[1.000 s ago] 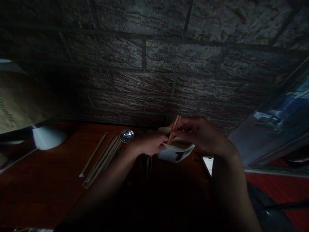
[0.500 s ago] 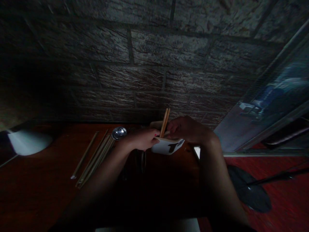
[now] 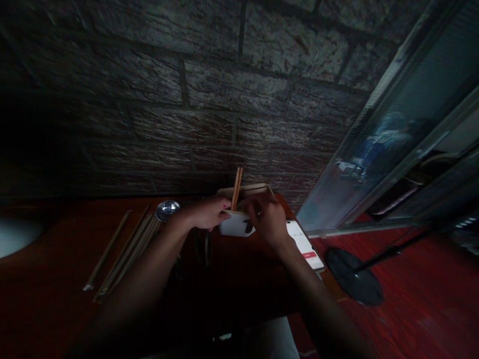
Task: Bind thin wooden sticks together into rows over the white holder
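A white box-shaped holder (image 3: 235, 225) stands on the dark red table (image 3: 56, 304) near the brick wall. Two wooden chopsticks (image 3: 236, 187) stand upright in it. My left hand (image 3: 205, 213) grips the holder's left rim, fingers curled. My right hand (image 3: 266, 219) rests on the holder's right side, fingers bent over its edge, apart from the chopsticks. Several loose chopsticks (image 3: 125, 254) lie on the table to the left.
A small shiny metal dish (image 3: 167, 210) sits by the loose chopsticks. A lit phone (image 3: 305, 244) lies to the right of the holder. A round black stand base (image 3: 354, 281) sits on the red floor. A glass door (image 3: 377, 149) is at right.
My right hand has let go of the two chopsticks, which now stand in the holder, and has dropped to its right side. The view has swung rightward.
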`<state>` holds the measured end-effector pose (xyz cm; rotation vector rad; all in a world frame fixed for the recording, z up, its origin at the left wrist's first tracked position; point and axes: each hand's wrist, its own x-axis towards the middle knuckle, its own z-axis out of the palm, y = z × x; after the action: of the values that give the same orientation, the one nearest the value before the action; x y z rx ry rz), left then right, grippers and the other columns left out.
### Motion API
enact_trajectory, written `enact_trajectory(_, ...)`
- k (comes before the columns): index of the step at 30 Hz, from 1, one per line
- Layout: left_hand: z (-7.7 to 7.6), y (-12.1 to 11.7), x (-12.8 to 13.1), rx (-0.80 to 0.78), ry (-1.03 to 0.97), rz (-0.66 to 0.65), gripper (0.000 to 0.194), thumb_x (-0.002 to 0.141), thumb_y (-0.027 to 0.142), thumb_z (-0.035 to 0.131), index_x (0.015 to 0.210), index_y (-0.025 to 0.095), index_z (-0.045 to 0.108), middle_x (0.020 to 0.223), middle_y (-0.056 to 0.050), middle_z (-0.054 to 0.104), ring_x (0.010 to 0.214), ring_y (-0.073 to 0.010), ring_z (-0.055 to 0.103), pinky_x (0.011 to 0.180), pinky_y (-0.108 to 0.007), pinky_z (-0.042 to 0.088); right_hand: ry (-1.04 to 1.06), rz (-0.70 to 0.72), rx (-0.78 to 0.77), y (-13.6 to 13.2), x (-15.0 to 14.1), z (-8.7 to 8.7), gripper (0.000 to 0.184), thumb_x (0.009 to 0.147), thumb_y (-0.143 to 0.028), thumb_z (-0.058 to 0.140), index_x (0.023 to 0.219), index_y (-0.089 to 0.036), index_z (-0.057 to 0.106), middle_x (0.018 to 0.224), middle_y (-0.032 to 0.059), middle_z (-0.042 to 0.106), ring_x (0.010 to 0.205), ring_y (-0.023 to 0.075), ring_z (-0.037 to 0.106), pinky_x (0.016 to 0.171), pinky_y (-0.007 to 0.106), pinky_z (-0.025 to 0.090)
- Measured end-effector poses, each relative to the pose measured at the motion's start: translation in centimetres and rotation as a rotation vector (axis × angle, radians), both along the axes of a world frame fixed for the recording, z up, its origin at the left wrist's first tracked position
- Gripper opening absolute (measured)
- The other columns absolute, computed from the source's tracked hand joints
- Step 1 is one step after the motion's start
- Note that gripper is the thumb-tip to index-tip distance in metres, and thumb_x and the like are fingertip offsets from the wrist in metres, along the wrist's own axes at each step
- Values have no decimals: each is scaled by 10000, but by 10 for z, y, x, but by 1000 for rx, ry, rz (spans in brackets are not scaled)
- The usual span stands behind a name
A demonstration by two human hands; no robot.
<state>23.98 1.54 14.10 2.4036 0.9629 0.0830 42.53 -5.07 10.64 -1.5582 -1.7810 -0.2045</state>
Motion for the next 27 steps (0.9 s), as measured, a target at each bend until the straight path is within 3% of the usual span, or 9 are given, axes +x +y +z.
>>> enact_trajectory(5,2,-2,0,10,11,-10,182,874,260,472,713,190,519,429,46,486,382,-122,494,413,-208,290,118,113,196,24,1,-4,192,928,-259,518,929,-178,692,860,73,724,819,206,652,763,318,495)
enact_trajectory(9,2,-3,3,67,-7,-4,187,894,268,469,781,175,586,480,25,536,439,-136,542,438,-215,310,148,218,265,24,1,-18,153,926,-256,548,903,-180,678,817,60,708,805,205,636,753,334,487)
enact_trajectory(12,1,-4,7,216,-22,-18,171,891,236,489,864,159,640,725,-51,689,652,-172,643,554,-228,400,128,289,234,16,0,-24,131,916,-247,578,978,-188,678,902,63,721,871,216,636,800,363,477)
enact_trajectory(15,-1,-3,10,242,-30,-31,219,914,242,472,960,154,667,957,-99,729,840,-211,677,683,-261,459,129,297,213,11,-5,-27,132,904,-260,605,992,-198,682,932,64,724,904,229,634,823,386,466)
enact_trajectory(27,-8,-3,10,259,-28,-8,288,938,368,475,1012,172,673,1019,-99,731,912,-232,685,771,-300,490,208,281,207,8,-10,-28,134,916,-237,586,993,-197,688,924,62,714,907,230,623,820,393,459)
